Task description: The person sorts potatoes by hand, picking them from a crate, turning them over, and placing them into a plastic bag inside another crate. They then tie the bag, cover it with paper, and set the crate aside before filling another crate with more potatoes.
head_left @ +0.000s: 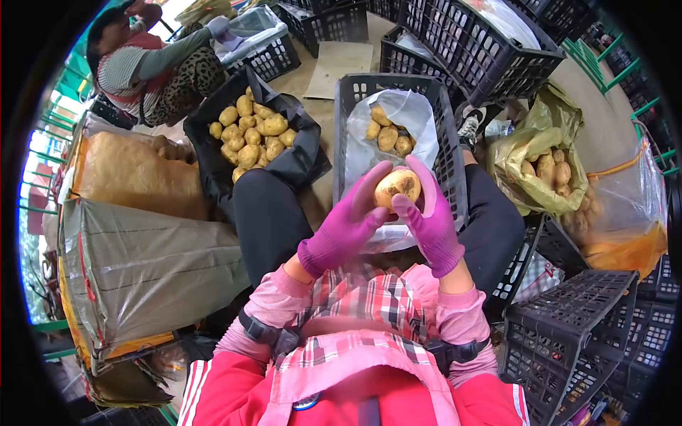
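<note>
Both my hands wear purple-pink gloves and hold one potato (398, 188) between them, above a black plastic crate (455, 156). My left hand (348, 224) grips the potato's left side with curved fingers. From the other side my right hand (430, 220) closes on it, thumb across the front. Dark brown marks show on the potato's upper face. Below, a white plastic liner (423, 124) covers the crate's inside, with several potatoes (388, 138) lying at its far end. The part of the crate under my hands is hidden.
Left of my knee stands a black-lined container (206, 135) heaped with potatoes. A yellow-green sack (508, 160) with potatoes sits on the right. Black crates (476, 53) are stacked ahead, others (568, 305) at lower right. Another person (153, 67) sits at upper left by a lined crate (273, 60).
</note>
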Available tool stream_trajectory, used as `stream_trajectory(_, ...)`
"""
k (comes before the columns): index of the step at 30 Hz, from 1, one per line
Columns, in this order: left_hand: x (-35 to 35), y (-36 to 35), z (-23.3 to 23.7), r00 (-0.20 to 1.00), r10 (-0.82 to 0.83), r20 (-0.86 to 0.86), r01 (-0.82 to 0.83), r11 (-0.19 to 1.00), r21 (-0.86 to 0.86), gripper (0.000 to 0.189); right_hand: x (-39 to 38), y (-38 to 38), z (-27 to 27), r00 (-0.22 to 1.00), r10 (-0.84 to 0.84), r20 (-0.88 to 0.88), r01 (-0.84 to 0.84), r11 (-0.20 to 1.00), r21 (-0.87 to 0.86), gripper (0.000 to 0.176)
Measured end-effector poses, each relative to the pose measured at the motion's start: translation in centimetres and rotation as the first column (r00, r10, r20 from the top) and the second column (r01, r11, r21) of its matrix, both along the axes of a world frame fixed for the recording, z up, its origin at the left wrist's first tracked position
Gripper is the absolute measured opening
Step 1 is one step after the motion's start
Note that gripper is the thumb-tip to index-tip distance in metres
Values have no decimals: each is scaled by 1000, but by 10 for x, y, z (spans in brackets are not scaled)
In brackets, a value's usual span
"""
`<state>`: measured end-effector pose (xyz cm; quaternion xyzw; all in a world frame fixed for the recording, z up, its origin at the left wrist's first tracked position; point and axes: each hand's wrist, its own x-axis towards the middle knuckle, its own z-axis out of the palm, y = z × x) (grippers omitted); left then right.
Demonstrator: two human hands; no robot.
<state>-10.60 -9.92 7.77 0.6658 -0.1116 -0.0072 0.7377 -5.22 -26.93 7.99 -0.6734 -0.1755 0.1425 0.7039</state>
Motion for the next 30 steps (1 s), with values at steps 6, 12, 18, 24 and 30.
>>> stream_trajectory(6, -3, -14, 3, 996, 87, -22, -81, 975, 209, 84, -3, 20, -2, 940, -179, 291, 239, 953, -187, 66)
stream_trajectory(12, -3, -9, -2, 988, 138, 73, -156, 913, 376, 81, -3, 28, -9, 925, -226, 306, 311, 911, -270, 59)
stream_trajectory(18, -4, -3, -5, 985, 171, -33, -161, 964, 212, 79, 2, 30, -20, 933, -109, 342, 173, 972, -161, 55)
stream_trajectory(24, 0, 7, -11, 962, 162, 218, -249, 848, 467, 78, 16, 10, 6, 893, 176, -414, -123, 981, 152, 54)
stream_trajectory(30, 4, 2, -18, 941, 169, 291, -308, 782, 542, 73, 21, 13, -1, 843, 173, -509, -72, 975, 211, 49)
